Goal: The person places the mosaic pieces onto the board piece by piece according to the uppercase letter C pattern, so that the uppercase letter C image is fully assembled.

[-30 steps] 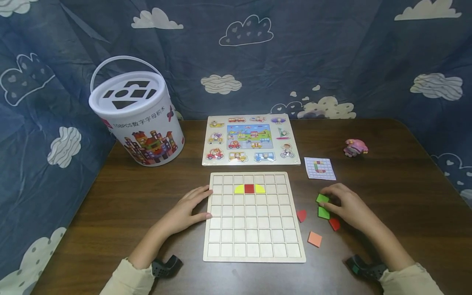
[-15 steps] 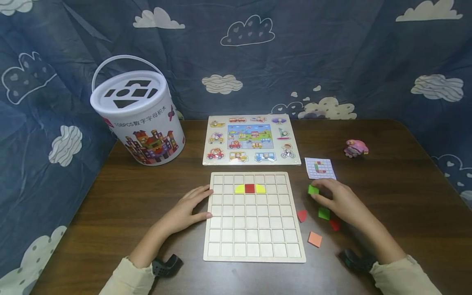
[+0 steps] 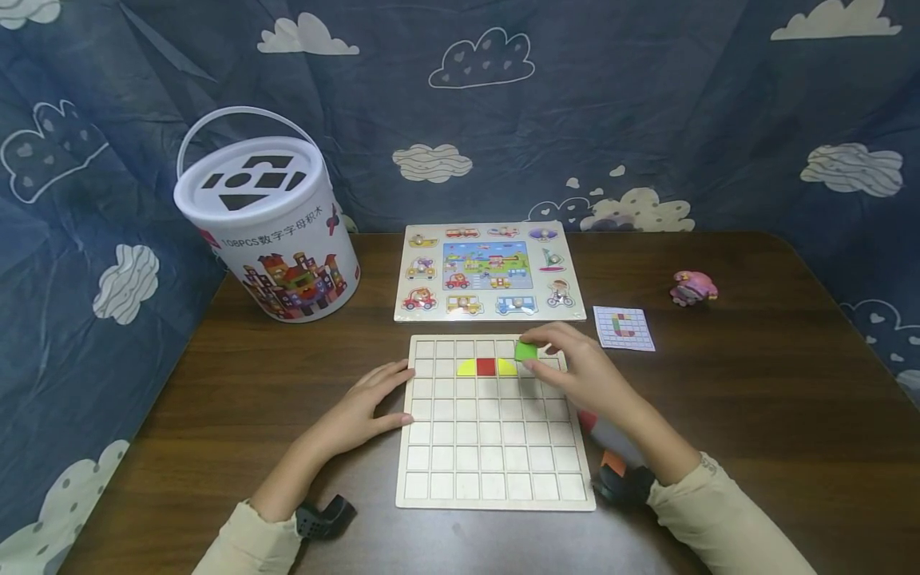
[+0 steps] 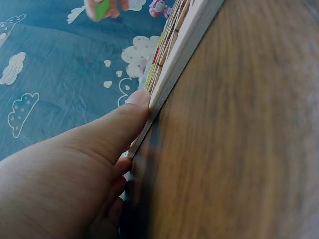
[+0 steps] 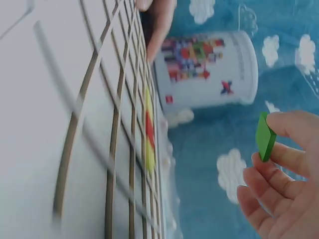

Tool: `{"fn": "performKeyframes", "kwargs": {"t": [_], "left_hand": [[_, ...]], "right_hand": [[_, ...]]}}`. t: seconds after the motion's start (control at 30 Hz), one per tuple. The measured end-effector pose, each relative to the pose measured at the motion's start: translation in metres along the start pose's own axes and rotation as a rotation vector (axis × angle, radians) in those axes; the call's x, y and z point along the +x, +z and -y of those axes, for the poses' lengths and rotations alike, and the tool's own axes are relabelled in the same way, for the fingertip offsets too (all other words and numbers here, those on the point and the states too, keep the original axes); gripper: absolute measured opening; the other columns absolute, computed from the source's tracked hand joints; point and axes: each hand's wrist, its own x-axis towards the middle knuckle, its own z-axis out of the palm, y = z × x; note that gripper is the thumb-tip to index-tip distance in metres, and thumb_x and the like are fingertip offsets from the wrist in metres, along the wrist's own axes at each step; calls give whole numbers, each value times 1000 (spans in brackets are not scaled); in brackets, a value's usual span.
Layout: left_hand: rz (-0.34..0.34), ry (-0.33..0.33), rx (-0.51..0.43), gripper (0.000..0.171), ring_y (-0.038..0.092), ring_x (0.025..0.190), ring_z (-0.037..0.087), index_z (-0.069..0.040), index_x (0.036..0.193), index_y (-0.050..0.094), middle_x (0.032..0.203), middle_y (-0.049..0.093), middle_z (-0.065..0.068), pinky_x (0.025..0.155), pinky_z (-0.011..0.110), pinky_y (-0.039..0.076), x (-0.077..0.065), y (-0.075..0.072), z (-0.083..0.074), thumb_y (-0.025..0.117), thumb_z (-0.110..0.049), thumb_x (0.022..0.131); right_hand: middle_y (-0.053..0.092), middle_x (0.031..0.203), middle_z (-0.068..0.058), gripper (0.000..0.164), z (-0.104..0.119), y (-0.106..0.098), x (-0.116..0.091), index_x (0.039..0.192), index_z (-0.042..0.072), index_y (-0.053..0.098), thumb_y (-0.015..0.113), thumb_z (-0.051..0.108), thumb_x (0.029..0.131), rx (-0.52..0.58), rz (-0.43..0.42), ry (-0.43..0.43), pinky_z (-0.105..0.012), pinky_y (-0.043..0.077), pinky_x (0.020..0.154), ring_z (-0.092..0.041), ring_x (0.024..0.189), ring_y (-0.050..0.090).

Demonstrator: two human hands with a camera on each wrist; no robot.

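My right hand pinches a green square tile between thumb and fingers over the upper right part of the wooden grid board. In the right wrist view, the green tile is held clear above the board. Below and left of it, a red square tile lies in the second row between two yellow rounded tiles. My left hand rests at the board's left edge, thumb and fingertips touching it, fingers relaxed. The left wrist view shows its thumb against the board's side.
Right of the board, a red rounded tile and an orange tile show partly behind my right arm. A pattern card, a pink toy, a vehicle puzzle board and a white block bucket stand farther back.
My right hand has picked up one green tile from right of the board and carried it left over the board's upper part. The left hand has stayed put.
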Motion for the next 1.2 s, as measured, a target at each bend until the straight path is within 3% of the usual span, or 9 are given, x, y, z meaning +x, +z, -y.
{"fn": "performKeyframes", "kwargs": {"t": [0.23, 0.57, 0.8, 1.0, 1.2], "left_hand": [[3, 3, -4, 65, 19, 132, 25, -17, 138, 37, 145, 26, 1, 101, 51, 21, -1, 0, 0, 58, -45, 84], [0, -4, -7, 65, 20, 132, 26, -16, 138, 37, 144, 27, 2, 101, 51, 21, -1, 0, -1, 59, -44, 83], [-2, 12, -14, 66, 20, 131, 27, -15, 138, 37, 144, 27, 4, 101, 51, 21, -1, -1, -1, 60, -44, 83], [-2, 23, -12, 67, 20, 131, 28, -14, 138, 37, 144, 27, 5, 101, 52, 21, 0, 0, -2, 60, -44, 83], [4, 0, -19, 66, 19, 132, 28, -14, 138, 37, 145, 27, 4, 101, 51, 20, 0, -1, -2, 61, -42, 83]], "right_hand": [[59, 104, 2, 29, 8, 34, 16, 108, 8, 62, 68, 15, 81, 78, 21, -27, -34, 46, 78, -16, 90, 55], [54, 96, 4, 25, -1, 68, 20, 102, 10, 65, 70, 18, 79, 70, 185, 53, -26, 45, 73, -13, 84, 51], [52, 97, 4, 28, -4, 76, 20, 103, 11, 65, 70, 23, 78, -45, 231, 30, -28, 42, 77, -10, 85, 46], [53, 101, 4, 23, -5, 76, 19, 102, 10, 63, 67, 17, 80, -70, 242, 30, -29, 41, 84, -10, 92, 47], [52, 100, 5, 22, -4, 74, 20, 102, 12, 65, 67, 16, 80, -65, 251, 12, -30, 41, 81, -10, 91, 47]]}}
